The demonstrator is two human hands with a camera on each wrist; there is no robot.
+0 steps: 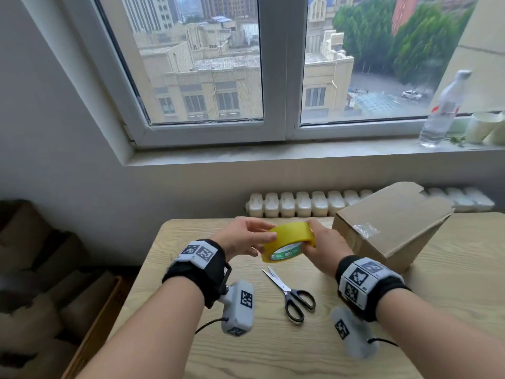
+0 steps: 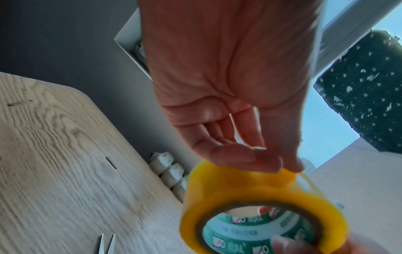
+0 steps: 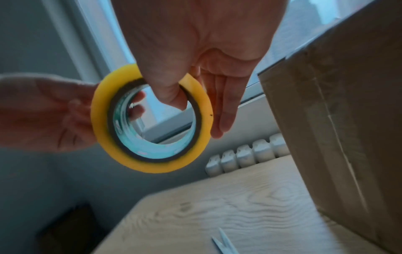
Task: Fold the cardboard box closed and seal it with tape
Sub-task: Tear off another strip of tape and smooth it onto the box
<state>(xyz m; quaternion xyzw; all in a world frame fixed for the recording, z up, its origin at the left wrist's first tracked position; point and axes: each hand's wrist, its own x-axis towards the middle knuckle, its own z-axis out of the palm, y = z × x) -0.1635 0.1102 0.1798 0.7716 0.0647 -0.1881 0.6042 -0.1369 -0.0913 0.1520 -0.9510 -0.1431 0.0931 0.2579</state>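
Observation:
Above the middle of the wooden table (image 1: 191, 359) I hold a yellow tape roll (image 1: 289, 239) with both hands. My right hand (image 1: 314, 236) grips its right side; in the right wrist view the thumb (image 3: 172, 96) goes through the core and the fingers (image 3: 219, 110) lie along the outside of the tape roll (image 3: 97, 120). My left hand (image 1: 259, 236) pinches the left rim, fingertips (image 2: 265, 163) on the wound tape of the tape roll (image 2: 250, 192). The brown cardboard box (image 1: 390, 222) stands on the table to the right, apart from both hands, its top flaps down.
Black-handled scissors (image 1: 293, 295) lie on the table under the roll, blades pointing away. A radiator (image 1: 300, 203) runs behind the table. On the windowsill stand a plastic bottle (image 1: 442, 110) and paper cups (image 1: 483, 127). Dark boxes (image 1: 41, 269) are stacked at the left.

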